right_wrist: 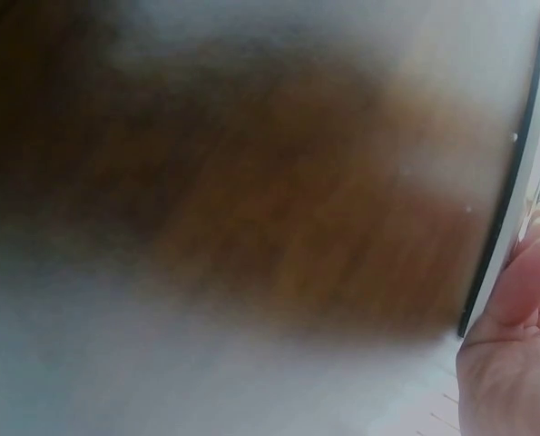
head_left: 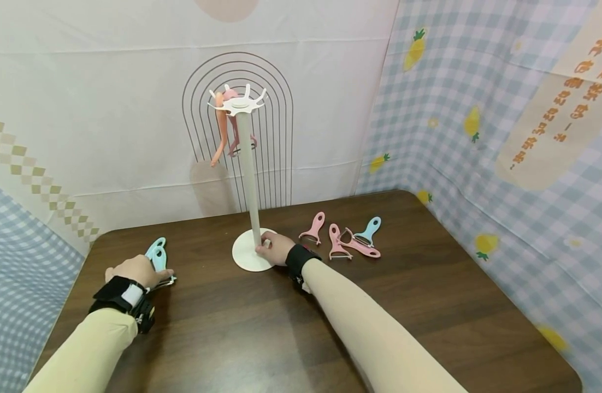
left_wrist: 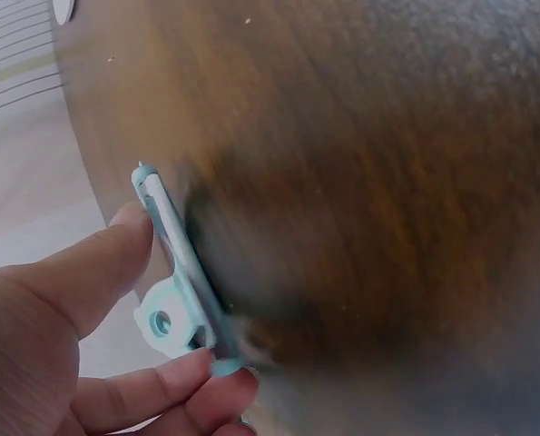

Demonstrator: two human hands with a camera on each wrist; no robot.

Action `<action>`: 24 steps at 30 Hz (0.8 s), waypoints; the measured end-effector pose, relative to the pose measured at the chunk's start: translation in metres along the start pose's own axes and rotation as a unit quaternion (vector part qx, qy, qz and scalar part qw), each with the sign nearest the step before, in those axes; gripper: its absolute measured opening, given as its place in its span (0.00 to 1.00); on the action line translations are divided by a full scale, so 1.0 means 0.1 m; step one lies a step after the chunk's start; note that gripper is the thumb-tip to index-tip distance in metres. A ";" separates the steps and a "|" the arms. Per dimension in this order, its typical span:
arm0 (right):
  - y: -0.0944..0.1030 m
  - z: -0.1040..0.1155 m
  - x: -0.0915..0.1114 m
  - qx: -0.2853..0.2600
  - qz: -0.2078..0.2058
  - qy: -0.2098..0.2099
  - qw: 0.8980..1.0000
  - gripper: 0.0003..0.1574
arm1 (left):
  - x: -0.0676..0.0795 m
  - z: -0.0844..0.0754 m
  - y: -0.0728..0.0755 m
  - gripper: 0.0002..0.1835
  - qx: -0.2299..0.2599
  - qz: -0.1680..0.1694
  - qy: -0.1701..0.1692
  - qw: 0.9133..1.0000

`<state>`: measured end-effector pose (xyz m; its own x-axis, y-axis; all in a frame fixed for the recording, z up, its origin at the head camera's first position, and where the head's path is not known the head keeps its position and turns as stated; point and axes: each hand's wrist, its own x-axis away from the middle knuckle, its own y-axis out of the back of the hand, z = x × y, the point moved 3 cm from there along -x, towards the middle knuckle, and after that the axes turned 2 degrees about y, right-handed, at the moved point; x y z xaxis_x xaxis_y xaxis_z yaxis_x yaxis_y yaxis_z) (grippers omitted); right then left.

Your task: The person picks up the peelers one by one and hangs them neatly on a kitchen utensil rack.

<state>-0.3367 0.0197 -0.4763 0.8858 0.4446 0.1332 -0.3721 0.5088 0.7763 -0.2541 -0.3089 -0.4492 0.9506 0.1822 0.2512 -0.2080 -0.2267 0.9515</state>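
Observation:
At the table's left side my left hand (head_left: 136,270) pinches a light teal peeler (left_wrist: 183,245) by its blade end, thumb on one side and fingers on the other. Beside it in the head view lies a second teal peeler (head_left: 156,243), partly covered by the first. My right hand (head_left: 277,249) grips the foot of a white stand (head_left: 250,174), close above its round base (head_left: 244,257). Up on the stand's ring of hooks (head_left: 239,105) hang an orange peeler (head_left: 222,131) and a dark pink peeler (head_left: 234,131). In the right wrist view most is blurred table.
Right of the stand lie a pink peeler (head_left: 314,226), two more pink peelers (head_left: 334,237) touching each other, and a blue peeler (head_left: 372,228). A white cloth (head_left: 109,120) hangs behind the brown table (head_left: 261,333); checked cloth (head_left: 458,65) covers the right side.

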 end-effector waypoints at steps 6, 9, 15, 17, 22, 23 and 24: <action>0.00 0.01 0.00 -0.009 0.000 -0.002 1.000 0.21 | -0.03 -0.02 -0.02 0.31 -0.003 -0.001 -0.004 1.000; 0.00 0.01 0.00 -0.011 0.000 -0.003 1.000 0.21 | -0.04 -0.03 -0.02 0.30 -0.003 -0.001 -0.006 1.000; 0.01 0.01 0.02 -0.013 0.000 0.001 1.000 0.21 | -0.04 -0.04 -0.03 0.32 -0.007 0.004 -0.003 1.000; 0.02 0.02 0.02 -0.014 0.000 0.002 1.000 0.21 | -0.03 -0.05 -0.02 0.32 -0.007 0.005 -0.003 1.000; 0.01 0.01 0.02 -0.012 0.001 0.000 1.000 0.21 | 0.02 -0.08 -0.01 0.31 -0.004 0.002 -0.012 1.000; 0.01 0.01 0.01 -0.011 0.002 0.000 1.000 0.21 | 0.03 -0.09 0.00 0.31 -0.003 0.002 -0.013 1.000; 0.01 0.00 0.01 -0.012 0.002 0.000 1.000 0.21 | 0.03 -0.09 0.00 0.31 -0.002 0.002 -0.013 1.000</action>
<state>-0.3360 0.0206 -0.4749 0.8845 0.4462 0.1363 -0.3818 0.5243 0.7611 -0.2529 -0.2995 -0.4472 0.9555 0.1560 0.2504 -0.2126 -0.2245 0.9510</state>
